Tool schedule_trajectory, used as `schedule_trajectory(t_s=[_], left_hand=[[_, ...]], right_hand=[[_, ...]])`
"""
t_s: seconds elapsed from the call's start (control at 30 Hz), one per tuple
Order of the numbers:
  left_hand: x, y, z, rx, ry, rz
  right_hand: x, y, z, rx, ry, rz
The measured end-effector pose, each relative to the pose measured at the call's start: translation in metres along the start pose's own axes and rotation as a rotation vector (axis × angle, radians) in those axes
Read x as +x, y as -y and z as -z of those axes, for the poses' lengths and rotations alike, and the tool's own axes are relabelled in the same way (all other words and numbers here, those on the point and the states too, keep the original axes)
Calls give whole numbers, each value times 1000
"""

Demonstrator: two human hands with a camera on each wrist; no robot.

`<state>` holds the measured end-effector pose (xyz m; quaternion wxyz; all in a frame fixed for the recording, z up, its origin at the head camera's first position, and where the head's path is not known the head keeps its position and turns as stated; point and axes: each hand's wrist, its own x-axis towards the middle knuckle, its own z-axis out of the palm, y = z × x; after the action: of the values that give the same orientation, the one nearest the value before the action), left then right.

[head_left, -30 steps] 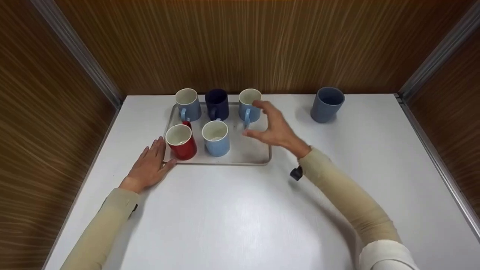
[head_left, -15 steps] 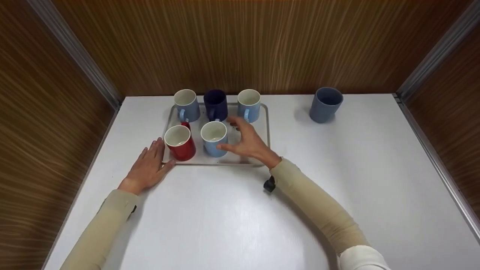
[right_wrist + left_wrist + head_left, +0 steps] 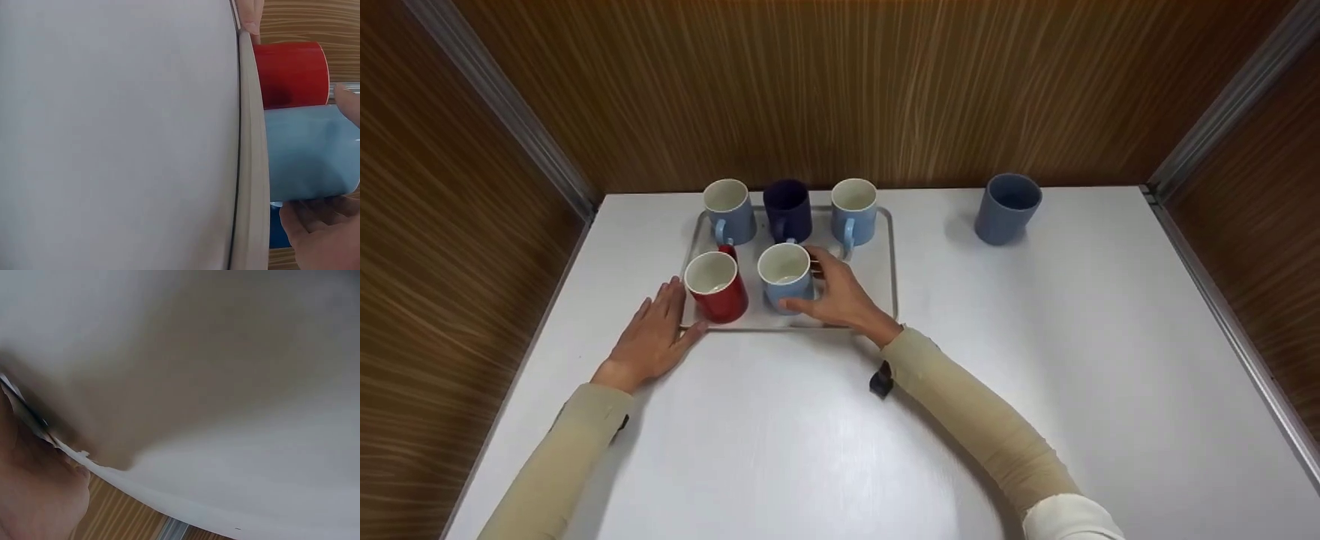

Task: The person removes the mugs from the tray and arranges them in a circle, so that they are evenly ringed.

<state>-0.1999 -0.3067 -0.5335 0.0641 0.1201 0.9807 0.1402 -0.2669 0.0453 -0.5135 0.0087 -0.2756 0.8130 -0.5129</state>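
A light blue mug stands at the front middle of a pale tray, its handle pointing to the back. My right hand grips its right side, thumb at the front and fingers behind; in the right wrist view the thumb and fingers lie on opposite sides of it. A red mug stands at the tray's front left. My left hand rests with straight fingers along the tray's front left corner. In the left wrist view only part of that hand shows.
Along the tray's back stand a grey-blue mug, a dark navy mug and another light blue mug. A slate-blue cup stands on the white table at the back right. Wood-patterned panels enclose the table.
My right hand has moved left and down from beside the back right mug to the front middle light blue mug and closed round it. The left hand stays at the tray corner.
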Motion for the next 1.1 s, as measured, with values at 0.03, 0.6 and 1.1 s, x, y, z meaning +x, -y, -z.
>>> schedule_trajectory(t_s=[0.03,0.6,1.1], left_hand=[[-1,0,0,-3,-4,1],[1,7,-12,-36,-36,-13],[3,9,-13,8,-63,-17]], right_hand=[[0,0,-1,3,-1,-1],[2,2,-10,58,-8,-45],[4,5,-11,42,-24,-27]])
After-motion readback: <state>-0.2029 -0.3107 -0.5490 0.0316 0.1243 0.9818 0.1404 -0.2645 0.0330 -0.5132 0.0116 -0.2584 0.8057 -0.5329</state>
